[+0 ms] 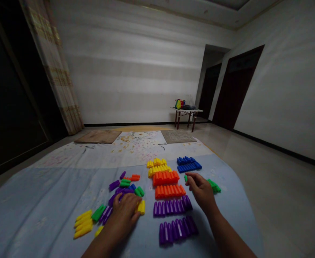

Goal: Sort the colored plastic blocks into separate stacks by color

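Note:
My left hand (126,211) is low over a mixed heap of small bullet-shaped plastic pieces, fingers curled. Yellow pieces (141,207) show between its thumb and index finger. Purple pieces (114,185) and green pieces (139,191) lie loose around it, some hidden under the hand. My right hand (200,190) pinches a green piece (185,178) by the fingertips, to the right of the orange rows (169,191). Behind its wrist lies a group of green pieces (213,186). Purple rows (173,207) stand nearer me, yellow rows (159,169) farther off.
Blue pieces (189,165) are grouped beyond my right hand. More yellow pieces (83,224) lie at the left. A flowered cloth (52,200) with creases covers the table. Two flat mats (98,136) are at its far edge. Farther back stands a small table (187,109).

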Demonstrator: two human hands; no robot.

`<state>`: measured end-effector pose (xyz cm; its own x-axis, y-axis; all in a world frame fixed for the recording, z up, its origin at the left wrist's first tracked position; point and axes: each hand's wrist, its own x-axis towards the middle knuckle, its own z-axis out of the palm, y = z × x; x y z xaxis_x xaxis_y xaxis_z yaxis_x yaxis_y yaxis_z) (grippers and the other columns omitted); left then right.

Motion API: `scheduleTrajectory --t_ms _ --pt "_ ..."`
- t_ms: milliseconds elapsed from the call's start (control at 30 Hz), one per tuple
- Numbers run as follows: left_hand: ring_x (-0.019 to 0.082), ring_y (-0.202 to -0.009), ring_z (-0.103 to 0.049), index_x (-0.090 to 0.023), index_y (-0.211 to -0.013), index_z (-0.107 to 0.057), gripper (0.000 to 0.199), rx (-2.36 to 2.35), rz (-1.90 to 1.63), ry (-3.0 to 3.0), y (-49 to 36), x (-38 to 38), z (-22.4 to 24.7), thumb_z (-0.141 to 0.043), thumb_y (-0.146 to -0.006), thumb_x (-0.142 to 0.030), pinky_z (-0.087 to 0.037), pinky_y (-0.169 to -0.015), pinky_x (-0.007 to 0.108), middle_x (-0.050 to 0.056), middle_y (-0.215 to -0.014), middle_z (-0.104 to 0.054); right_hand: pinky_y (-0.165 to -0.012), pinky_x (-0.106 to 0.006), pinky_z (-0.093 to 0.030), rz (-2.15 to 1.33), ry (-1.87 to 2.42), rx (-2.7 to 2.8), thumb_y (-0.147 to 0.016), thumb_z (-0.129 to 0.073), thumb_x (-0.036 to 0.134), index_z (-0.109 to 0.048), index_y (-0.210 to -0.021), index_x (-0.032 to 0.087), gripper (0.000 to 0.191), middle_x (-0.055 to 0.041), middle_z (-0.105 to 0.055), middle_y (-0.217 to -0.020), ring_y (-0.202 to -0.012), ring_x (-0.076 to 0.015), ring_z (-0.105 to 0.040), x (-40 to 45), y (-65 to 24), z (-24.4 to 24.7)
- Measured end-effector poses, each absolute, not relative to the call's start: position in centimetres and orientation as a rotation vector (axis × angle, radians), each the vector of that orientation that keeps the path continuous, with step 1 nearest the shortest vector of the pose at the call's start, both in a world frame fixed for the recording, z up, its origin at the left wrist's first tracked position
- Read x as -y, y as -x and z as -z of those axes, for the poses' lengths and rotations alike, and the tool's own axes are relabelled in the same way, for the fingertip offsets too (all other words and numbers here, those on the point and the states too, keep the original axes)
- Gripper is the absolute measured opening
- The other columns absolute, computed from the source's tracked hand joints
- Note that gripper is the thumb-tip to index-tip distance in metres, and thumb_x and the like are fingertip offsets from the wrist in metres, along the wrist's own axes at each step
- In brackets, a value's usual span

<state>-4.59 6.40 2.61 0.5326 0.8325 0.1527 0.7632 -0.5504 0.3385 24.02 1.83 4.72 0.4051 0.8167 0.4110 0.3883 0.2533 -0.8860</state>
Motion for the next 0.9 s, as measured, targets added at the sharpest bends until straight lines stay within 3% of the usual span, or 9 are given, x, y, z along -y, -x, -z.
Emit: scheduleTrajectory --t_ms 233,533,900 --pt "0.026 -0.113 -0.048 -0.030 -0.112 -0.056 0.042 -1.423 -0.569 -2.529 5.1 -7.7 -2.4 -0.060 -0.071 -0.028 -0.015 -0.104 0.051 0.005 -0.118 -0.060 -0.057 -0.026 -0.049 -0.382 1.426 1.257 -0.082 -0.048 0.047 -0.065 -0.095 0.015 0.038 -0.0047 -0.065 -0.068 -0.060 -0.0173 -0.061 -1.9 -24.3 -1.5" --pt "0.025 -0.114 -0.049 -0.025 -0.114 -0.054 0.040 -1.612 -0.594 -2.525 0.2 -16.7 -8.1 -0.054 -0.075 -0.030 -0.020 -0.100 0.047 0.008 -0.120 -0.059 -0.058 -0.024 -0.048 -0.312 1.464 1.417 -0.085 -0.044 0.038 -0.067 -0.093 0.018 0.031 -0.0045 -0.067 -0.072 -0.062 -0.0171 -0.062 -1.8 -24.0 -1.9" --pt "0.029 -0.115 -0.047 -0.024 -0.116 -0.053 0.046 -1.619 -0.342 -2.510 -4.4 -23.8 -5.4 -0.055 -0.070 -0.022 -0.023 -0.097 0.049 0.011 -0.122 -0.057 -0.063 -0.025 -0.050 -0.275 1.441 1.426 -0.085 -0.044 0.031 -0.067 -0.093 0.019 0.027 -0.0065 -0.069 -0.080 -0.069 -0.0182 -0.063 -1.9 -24.1 -2.2"
